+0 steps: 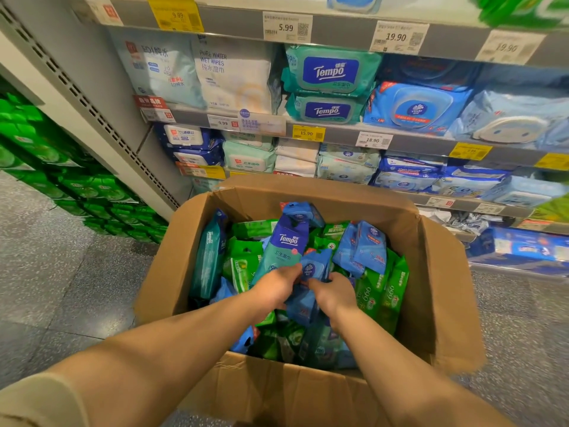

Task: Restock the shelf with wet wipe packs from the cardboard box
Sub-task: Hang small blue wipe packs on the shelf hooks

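Reaching into an open corrugated cardboard box (443, 272) on speckled flooring, left hand (275, 286) and right hand (334, 292) both gripping one glossy, crinkled blue Vinda pack (309, 278). Lying heaped around it: soft teal Tempo pack (284, 245), green 999 packs (389, 291). Facing the grey shelf (338, 135) tagged 15.90 and 18.90.

Top shelf (338, 29) packs cut off by upper edge, green packs (523, 10) at top right blurred, price tags (509, 47) at far right illegible, both hands' fingers (297, 269) partly hidden among packs, cardboard box (446, 288) base out of frame, lowest shelf items (462, 221) indistinct.
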